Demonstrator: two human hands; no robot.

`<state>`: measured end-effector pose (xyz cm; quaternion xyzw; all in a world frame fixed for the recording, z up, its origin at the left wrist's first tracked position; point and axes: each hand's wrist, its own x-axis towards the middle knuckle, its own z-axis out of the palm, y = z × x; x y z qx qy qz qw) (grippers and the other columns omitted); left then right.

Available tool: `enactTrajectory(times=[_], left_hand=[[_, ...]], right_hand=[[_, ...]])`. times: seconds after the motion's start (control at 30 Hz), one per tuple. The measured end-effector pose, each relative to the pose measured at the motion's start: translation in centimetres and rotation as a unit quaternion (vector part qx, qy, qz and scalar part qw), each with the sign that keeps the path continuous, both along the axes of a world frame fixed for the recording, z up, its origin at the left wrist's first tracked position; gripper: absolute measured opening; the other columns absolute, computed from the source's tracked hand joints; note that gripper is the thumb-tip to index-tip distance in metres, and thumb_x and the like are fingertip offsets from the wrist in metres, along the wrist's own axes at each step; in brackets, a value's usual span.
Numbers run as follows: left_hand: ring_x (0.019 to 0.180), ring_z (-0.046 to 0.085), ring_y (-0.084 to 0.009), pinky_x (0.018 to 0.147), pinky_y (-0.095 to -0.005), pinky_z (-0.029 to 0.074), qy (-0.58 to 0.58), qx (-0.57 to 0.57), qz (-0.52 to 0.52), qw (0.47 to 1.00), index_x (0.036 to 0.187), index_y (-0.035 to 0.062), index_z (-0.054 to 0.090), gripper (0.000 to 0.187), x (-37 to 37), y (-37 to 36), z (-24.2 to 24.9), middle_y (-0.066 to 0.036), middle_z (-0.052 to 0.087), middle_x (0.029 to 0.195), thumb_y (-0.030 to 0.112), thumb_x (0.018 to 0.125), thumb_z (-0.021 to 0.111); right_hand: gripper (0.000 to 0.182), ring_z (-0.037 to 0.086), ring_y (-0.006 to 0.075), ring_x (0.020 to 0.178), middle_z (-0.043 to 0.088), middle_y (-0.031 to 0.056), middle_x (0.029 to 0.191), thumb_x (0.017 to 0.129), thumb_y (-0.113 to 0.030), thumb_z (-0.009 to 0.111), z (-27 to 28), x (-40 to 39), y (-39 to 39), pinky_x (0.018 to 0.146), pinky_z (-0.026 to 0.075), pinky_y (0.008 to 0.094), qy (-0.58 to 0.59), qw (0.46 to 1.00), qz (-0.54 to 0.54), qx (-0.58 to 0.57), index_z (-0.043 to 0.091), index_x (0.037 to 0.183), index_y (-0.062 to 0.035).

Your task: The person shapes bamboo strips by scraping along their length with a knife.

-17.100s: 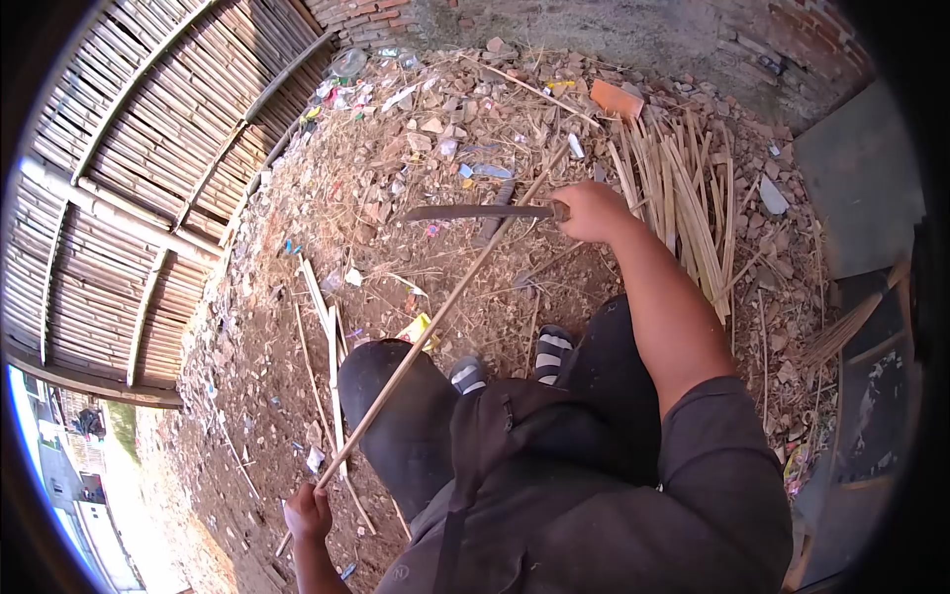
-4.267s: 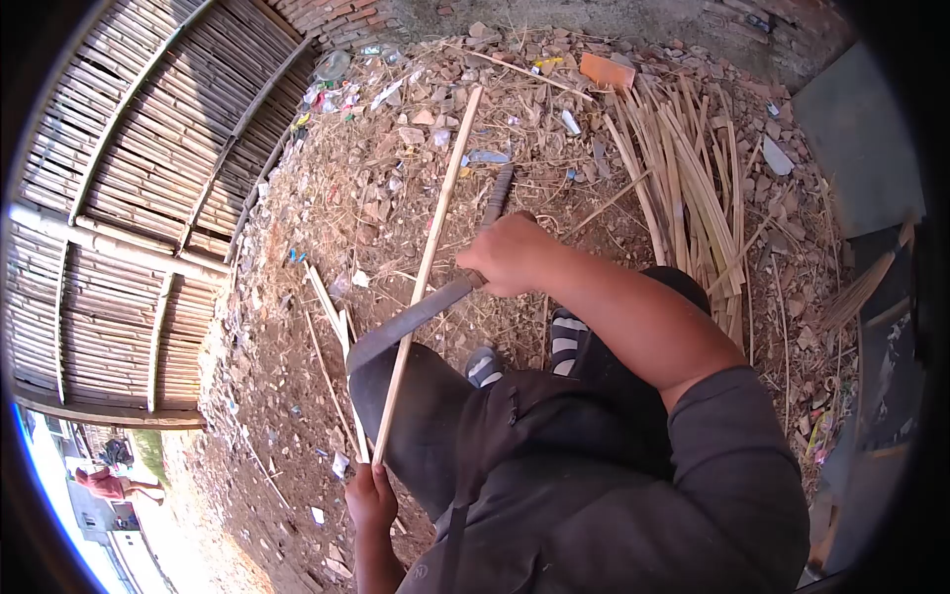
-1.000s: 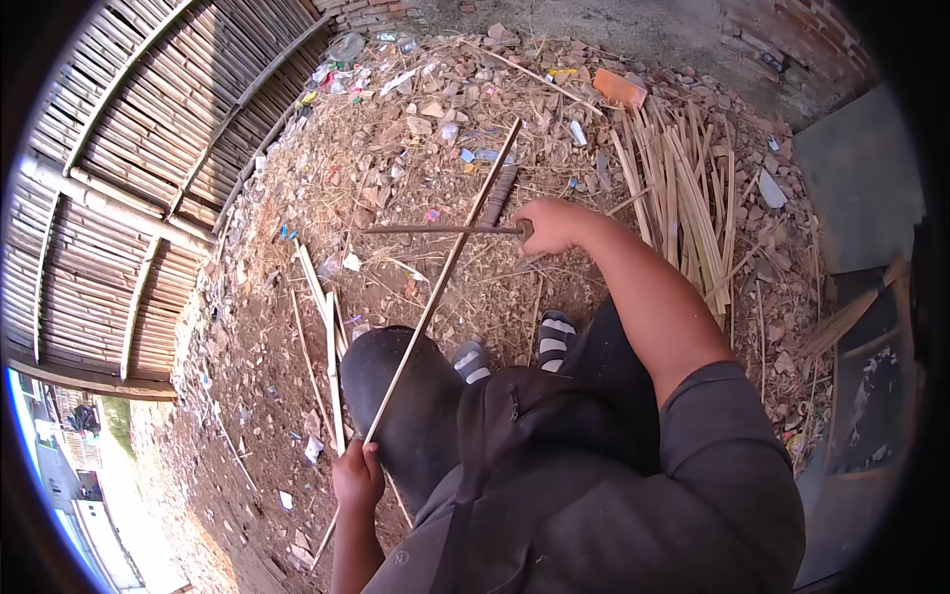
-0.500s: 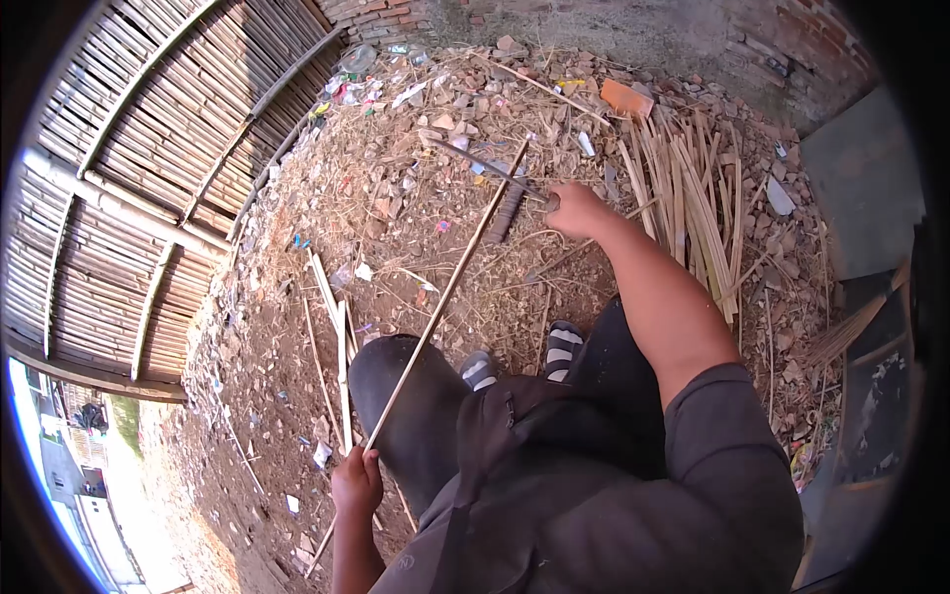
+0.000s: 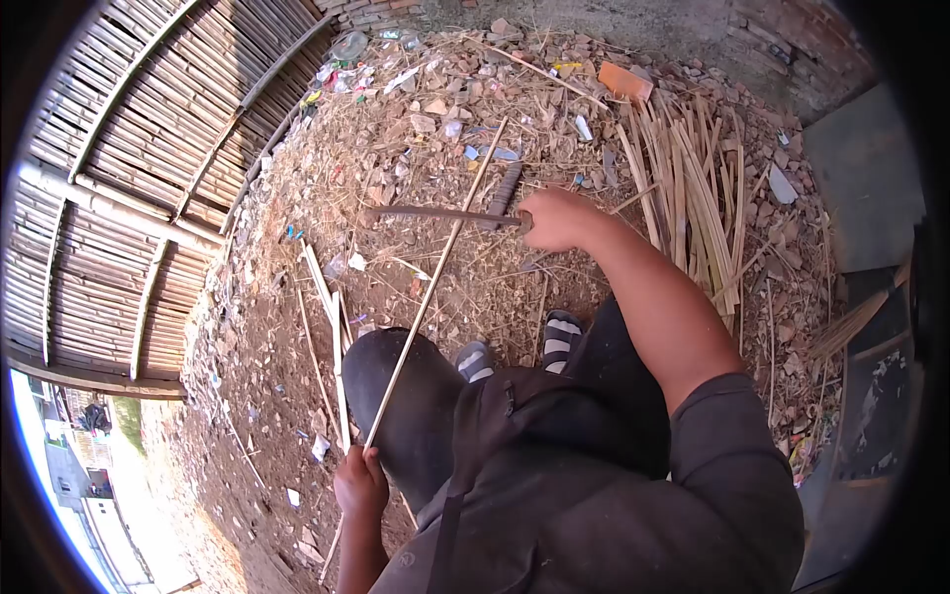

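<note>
My left hand (image 5: 361,482) is closed around the lower part of a long, thin bamboo strip (image 5: 427,297). The strip slants up and away over my left knee. In my right hand (image 5: 559,218) is the handle of a machete (image 5: 435,213) with a narrow dark blade, pointing left. That blade crosses the strip in this view, some way below its far end. A dark ribbed bar (image 5: 506,188) lies on the ground just past the blade.
Many split bamboo strips (image 5: 693,198) are piled at right, near an orange tile (image 5: 625,82). More strips (image 5: 339,361) lie by my left knee. Shavings and rubble cover the ground. A bamboo fence (image 5: 129,188) borders the left, a brick wall (image 5: 683,35) the back.
The machete has come down toward me and left along the bamboo strip, its blade now nearly level. The strip's far end has shifted slightly left and away. My left hand has barely moved.
</note>
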<state>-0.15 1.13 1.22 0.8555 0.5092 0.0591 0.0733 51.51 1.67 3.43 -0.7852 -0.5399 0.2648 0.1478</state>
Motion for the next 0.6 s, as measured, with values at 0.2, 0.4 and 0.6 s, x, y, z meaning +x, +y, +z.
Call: enactTrajectory(times=[0.2, 0.4, 0.6], left_hand=[[0.065, 0.061, -0.0474, 0.055, -0.0571, 0.046, -0.004, 0.038, 0.023, 0.999, 0.089, 0.0074, 0.055, 0.028, -1.2, -1.2, -2.3, -0.022, 0.062, 0.073, 0.032, 0.102, 0.056], [0.065, 0.062, -0.0459, 0.055, -0.0564, 0.047, 0.045, 0.061, 0.006, 0.997, 0.093, 0.0078, 0.056, 0.027, -0.9, -0.3, -0.2, -0.02, 0.061, 0.073, 0.034, 0.101, 0.057], [0.065, 0.061, -0.0471, 0.057, -0.0567, 0.046, -0.018, 0.051, -0.005, 0.999, 0.09, 0.0049, 0.055, 0.027, 0.0, -0.8, -1.6, -0.023, 0.06, 0.073, 0.029, 0.102, 0.053]], right_hand=[[0.03, 0.072, 0.034, 0.085, 0.072, 0.0152, 0.091, 0.078, -0.022, 0.066, 0.4, -2.6, 0.3, 0.076, 0.058, 0.0464, -0.043, 0.999, 0.011, -0.015, 0.073, 0.104, -0.0092], [0.03, 0.07, 0.0342, 0.098, 0.071, 0.0163, 0.105, 0.077, -0.021, 0.066, -1.3, 0.4, 0.1, 0.084, 0.056, 0.048, -0.08, 0.996, -0.026, -0.003, 0.074, 0.104, -0.009], [0.027, 0.069, 0.0372, 0.086, 0.071, 0.0167, 0.087, 0.075, -0.026, 0.075, -0.7, -2.2, -0.3, 0.077, 0.054, 0.0477, -0.033, 0.995, 0.089, 0.035, 0.071, 0.094, -0.0074]])
